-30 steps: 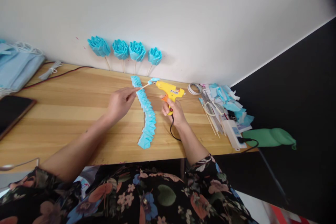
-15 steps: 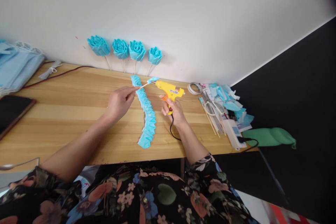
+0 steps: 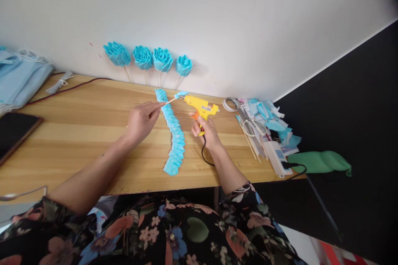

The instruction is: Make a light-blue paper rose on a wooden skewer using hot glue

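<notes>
My left hand [image 3: 142,121] is closed on a thin wooden stick [image 3: 169,101], which points to the right and has a small blue piece [image 3: 181,94] at its far end. In my right hand [image 3: 205,131] is a yellow glue gun [image 3: 201,106], fingers wrapped round its handle near the orange trigger. The gun's nozzle meets or nearly meets the stick's tip by the blue piece; actual contact is too small to tell. Between my hands a pleated blue strip [image 3: 175,136] lies lengthwise on the wooden table [image 3: 93,153], passing under the stick.
Several blue flowers on sticks [image 3: 143,58] lean against the wall. Blue masks [image 3: 21,78] and a phone [image 3: 17,134] lie at left. Scissors [image 3: 253,127], a tape roll [image 3: 230,104], blue scraps [image 3: 264,112] and a power strip [image 3: 276,158] crowd the right. The gun's cord [image 3: 204,155] hangs below it.
</notes>
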Demonstrator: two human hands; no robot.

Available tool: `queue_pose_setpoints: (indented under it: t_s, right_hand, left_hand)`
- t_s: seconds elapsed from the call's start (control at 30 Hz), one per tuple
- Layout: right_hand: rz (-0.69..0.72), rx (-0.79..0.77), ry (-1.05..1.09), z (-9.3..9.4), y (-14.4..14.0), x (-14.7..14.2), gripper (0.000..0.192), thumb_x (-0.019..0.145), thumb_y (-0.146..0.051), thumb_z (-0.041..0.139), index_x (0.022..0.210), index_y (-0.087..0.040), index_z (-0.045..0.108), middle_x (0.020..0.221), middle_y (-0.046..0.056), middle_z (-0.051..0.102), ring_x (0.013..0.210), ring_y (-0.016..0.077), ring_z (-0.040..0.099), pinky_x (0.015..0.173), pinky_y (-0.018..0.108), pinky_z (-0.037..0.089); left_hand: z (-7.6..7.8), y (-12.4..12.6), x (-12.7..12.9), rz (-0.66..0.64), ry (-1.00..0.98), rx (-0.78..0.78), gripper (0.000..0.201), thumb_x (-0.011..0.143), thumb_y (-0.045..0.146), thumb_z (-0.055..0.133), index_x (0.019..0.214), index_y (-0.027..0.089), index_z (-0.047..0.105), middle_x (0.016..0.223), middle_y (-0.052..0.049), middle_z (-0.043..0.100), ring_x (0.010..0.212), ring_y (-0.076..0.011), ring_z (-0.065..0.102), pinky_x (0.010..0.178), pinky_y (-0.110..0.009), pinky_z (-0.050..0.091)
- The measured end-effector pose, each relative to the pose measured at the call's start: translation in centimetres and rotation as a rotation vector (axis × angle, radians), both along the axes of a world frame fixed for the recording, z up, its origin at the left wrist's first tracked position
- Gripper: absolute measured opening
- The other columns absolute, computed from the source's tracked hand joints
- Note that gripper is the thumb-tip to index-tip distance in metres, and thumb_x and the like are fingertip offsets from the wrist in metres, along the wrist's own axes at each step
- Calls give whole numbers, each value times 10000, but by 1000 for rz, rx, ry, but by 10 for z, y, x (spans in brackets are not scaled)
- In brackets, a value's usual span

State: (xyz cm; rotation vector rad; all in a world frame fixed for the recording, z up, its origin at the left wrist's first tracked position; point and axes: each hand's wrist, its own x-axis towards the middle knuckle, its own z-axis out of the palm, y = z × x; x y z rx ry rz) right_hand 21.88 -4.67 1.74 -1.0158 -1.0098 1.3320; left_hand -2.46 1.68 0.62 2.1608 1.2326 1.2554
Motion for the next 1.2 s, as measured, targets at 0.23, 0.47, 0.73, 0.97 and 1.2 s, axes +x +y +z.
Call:
queue_pose_setpoints:
  t_s: [0.23, 0.47, 0.73, 0.97, 1.2]
  right_hand:
    - [10, 14, 45, -1, 1, 0, 520, 756, -633, 860, 964, -160, 796, 473, -96, 449, 435, 82, 419, 497, 269, 323]
    - [1, 9, 42, -2, 2, 1, 512, 756, -641, 861, 952, -174, 782, 476, -94, 454, 437, 89, 432, 501, 275, 331]
    - [-1, 18, 17, 1, 1, 0, 520, 755, -657, 860, 931, -178, 758, 481, -95, 451, 442, 90, 432, 508, 280, 334]
    - [0, 15, 11, -1, 1, 1, 511, 777, -634, 839, 972, -165, 784, 483, -93, 459, 440, 92, 439, 508, 286, 333]
    - [-5, 22, 8, -3, 2, 1, 499, 781, -627, 834, 980, -171, 790, 481, -95, 452, 440, 90, 414, 509, 288, 332]
  left_hand:
    - [0, 0, 0, 6, 29, 26, 355, 1013, 259, 533, 1164, 215, 851, 995, -92, 842, 955, -261, 785, 882, -368, 614]
    - [-1, 0, 1, 3, 7, 75, 350, 1015, 242, 530, 1138, 220, 857, 970, -88, 839, 923, -253, 787, 839, -354, 604]
    - [1, 0, 0, 0, 11, 89, 355, 1021, 223, 521, 1159, 224, 849, 945, -77, 830, 859, -232, 766, 775, -342, 576]
    - [1, -1, 0, 3, 21, 100, 350, 1017, 204, 526, 1153, 214, 847, 952, -90, 832, 859, -232, 760, 771, -346, 576]
    - [0, -1, 1, 16, 30, 119, 369, 1016, 199, 508, 1163, 208, 846, 923, -86, 818, 827, -225, 751, 745, -337, 550]
